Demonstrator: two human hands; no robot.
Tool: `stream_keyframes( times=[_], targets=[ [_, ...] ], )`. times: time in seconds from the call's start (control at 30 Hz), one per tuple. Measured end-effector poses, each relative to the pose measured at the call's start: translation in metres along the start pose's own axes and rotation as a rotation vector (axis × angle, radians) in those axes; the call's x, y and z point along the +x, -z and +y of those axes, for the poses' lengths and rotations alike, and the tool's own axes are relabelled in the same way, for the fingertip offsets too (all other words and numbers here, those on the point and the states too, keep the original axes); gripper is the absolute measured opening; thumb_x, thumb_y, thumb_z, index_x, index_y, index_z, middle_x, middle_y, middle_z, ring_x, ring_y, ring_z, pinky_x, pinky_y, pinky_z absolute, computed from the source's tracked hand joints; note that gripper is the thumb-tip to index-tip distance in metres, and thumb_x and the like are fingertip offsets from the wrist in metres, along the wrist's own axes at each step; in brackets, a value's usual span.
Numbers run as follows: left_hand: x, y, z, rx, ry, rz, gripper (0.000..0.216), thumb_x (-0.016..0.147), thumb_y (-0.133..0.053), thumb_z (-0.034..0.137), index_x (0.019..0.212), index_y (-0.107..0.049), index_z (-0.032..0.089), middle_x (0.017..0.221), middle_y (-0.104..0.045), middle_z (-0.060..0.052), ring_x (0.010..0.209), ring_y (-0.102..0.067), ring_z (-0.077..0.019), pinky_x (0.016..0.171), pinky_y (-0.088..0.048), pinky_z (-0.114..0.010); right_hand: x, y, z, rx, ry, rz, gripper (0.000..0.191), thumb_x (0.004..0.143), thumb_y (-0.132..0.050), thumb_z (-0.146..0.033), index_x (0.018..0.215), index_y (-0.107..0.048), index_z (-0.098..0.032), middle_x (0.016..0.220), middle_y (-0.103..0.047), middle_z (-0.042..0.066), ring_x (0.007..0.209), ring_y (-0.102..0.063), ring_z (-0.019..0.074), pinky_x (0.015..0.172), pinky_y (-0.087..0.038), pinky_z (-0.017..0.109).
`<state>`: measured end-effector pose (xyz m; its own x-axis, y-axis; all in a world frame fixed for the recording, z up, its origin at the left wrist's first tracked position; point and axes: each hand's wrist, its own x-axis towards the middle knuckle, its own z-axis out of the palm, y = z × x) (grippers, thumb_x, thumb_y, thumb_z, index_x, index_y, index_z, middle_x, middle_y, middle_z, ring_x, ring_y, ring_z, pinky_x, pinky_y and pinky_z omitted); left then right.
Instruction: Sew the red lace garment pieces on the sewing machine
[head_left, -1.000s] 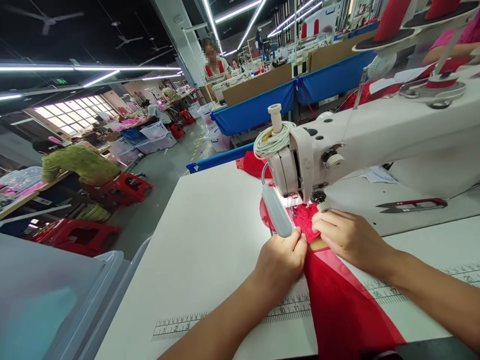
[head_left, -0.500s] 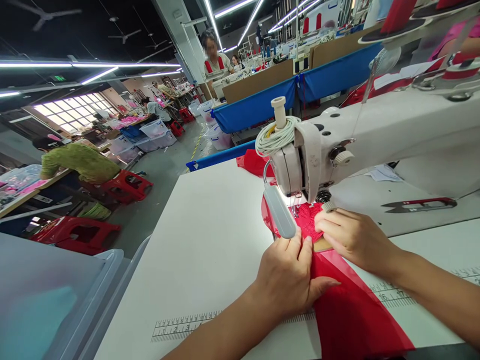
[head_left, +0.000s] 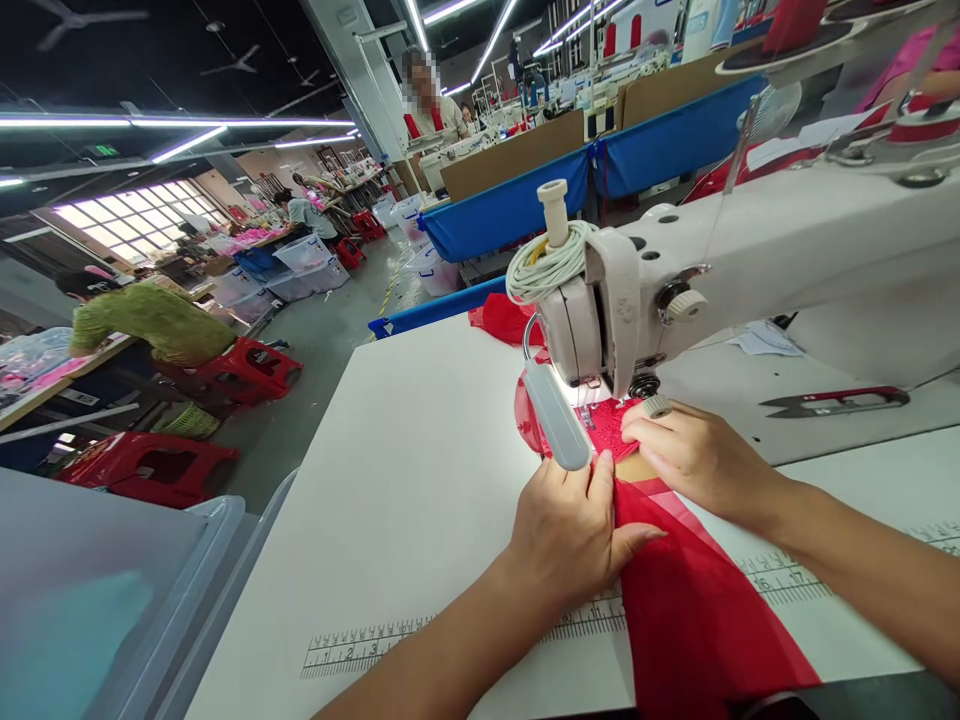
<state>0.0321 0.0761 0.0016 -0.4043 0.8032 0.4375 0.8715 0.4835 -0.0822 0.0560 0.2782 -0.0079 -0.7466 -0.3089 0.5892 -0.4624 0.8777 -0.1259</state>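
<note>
Red fabric (head_left: 690, 590), sheer at its right edge, hangs over the table's front edge and runs up to the sewing machine (head_left: 622, 290). Under the presser foot lies its red lace part (head_left: 609, 425). My left hand (head_left: 566, 520) rests flat on the fabric's left side, thumb stretched to the right; its fingertips are partly hidden behind a grey lamp (head_left: 559, 415). With curled fingers, my right hand (head_left: 694, 450) grips the lace edge just right of the needle area. The machine's knob partly covers those fingertips.
Thread snips (head_left: 836, 402) lie on the machine bed at right. A ruler scale (head_left: 367, 648) is printed along the white table (head_left: 405, 450). Translucent bins (head_left: 187, 600) stand at lower left. Past a blue cloth trough (head_left: 510, 205), other people sit at machines; red stools (head_left: 150, 468) stand left.
The red fabric has slid a little toward the needle, with less lace showing before the foot. Both hands have shifted slightly forward and left. The camera view has moved slightly.
</note>
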Motion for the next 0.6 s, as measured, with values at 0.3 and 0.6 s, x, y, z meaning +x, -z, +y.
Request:
stream_keyframes(
  times=[0.3,0.6],
  targets=[
    [0.0010,-0.0038,-0.0041,0.025,0.040,-0.037,0.077,0.098,-0.015,0.061,0.122,-0.061,0.004,0.088,-0.068,-0.017,0.086,-0.063,-0.0285,0.067,-0.050,-0.037,0.0031,-0.0015,0.0013,0.011,-0.045,-0.016,0.027,0.080,-0.041,0.001,0.082,-0.062,-0.016,0.072,-0.060,0.005,0.067,-0.051,0.0192,0.056,-0.040,0.030],
    [0.0057,0.0022,0.0012,-0.015,0.047,0.005,0.082,0.095,-0.011,0.066,0.118,-0.062,0.007,0.099,-0.064,-0.016,0.087,-0.059,-0.0264,0.077,-0.048,-0.041,0.0020,0.0068,-0.0087,-0.023,0.030,0.032,0.026,0.085,-0.044,-0.003,0.083,-0.067,-0.016,0.099,-0.071,0.011,0.087,-0.059,0.0227,0.071,-0.047,0.034]
  ],
)
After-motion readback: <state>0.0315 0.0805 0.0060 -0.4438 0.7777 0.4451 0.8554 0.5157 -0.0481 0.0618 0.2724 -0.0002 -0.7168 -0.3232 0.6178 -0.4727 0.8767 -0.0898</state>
